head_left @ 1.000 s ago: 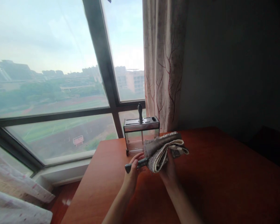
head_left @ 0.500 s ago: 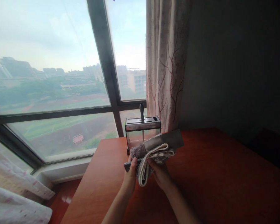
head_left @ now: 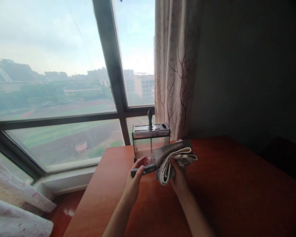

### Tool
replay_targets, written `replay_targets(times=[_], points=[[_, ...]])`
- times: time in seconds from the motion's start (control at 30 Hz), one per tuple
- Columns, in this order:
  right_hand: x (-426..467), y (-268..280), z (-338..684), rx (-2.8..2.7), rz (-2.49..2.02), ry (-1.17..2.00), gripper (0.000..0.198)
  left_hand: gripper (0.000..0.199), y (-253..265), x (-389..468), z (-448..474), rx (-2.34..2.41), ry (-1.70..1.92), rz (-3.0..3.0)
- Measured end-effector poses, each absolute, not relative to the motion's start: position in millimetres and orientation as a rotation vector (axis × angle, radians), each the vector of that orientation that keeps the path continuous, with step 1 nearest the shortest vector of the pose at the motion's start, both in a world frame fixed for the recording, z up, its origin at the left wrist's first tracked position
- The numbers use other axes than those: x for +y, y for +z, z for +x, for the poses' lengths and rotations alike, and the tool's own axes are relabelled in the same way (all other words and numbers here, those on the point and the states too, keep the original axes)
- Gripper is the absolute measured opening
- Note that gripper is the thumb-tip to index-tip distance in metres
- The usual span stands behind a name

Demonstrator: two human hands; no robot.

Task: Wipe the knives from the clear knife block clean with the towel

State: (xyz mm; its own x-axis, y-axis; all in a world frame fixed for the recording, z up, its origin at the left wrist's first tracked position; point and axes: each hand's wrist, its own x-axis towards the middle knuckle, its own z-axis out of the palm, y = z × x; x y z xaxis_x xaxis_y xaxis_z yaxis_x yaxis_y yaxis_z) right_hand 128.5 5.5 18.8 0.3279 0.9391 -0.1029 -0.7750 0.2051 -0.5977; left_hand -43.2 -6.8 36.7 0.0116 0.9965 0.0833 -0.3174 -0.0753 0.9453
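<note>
A cleaver (head_left: 150,169) with a dark handle and a wide grey blade is held above the table. My left hand (head_left: 134,177) grips its handle, with the thumb on the near side and the fingers behind. In my right hand (head_left: 179,179) is a folded, fluffy grey cloth (head_left: 165,171) with pale edges, wrapped over the blade. The cloth hides the lower part of the blade, and some of the right fingers are out of sight behind it. Just beyond the hands stands a clear-sided knife block (head_left: 151,132) with a slotted top, one dark handle (head_left: 150,118) rising from it.
The reddish-brown wooden table (head_left: 227,191) spreads under both arms. Behind the knife block are a large framed window (head_left: 64,118) and a patterned curtain (head_left: 177,72). Another pale curtain (head_left: 19,217) hangs at the lower left, and a dark wall (head_left: 241,72) fills the right.
My right hand has slid the cloth rightward along the blade, away from the handle. The handle now shows bare, and my left fingers have lifted slightly at its far side.
</note>
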Motion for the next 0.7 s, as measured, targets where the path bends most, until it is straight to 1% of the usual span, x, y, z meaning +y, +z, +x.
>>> replay_targets(times=[0.2,0.37,0.43,0.53,0.7], points=[[6.3,24.0,145.6,-0.156,-0.354,1.443,0.034,0.055,30.2,-10.9,-29.8,0.935,1.380,0.940],[1.2,21.2,134.9,-0.103,-0.318,1.521,0.023,0.062,24.7,-17.4,-16.0,0.872,1.342,0.905],[-1.6,18.7,124.7,-0.121,-0.329,1.588,0.024,0.066,21.0,-18.1,-12.6,0.781,1.336,0.904],[-5.6,14.4,107.9,-0.204,-0.342,1.654,0.033,0.067,15.8,-18.4,-8.8,0.717,1.359,0.898],[-5.6,6.4,93.8,-0.253,-0.450,1.557,0.045,0.059,17.1,-21.1,-7.6,0.795,1.393,0.904]])
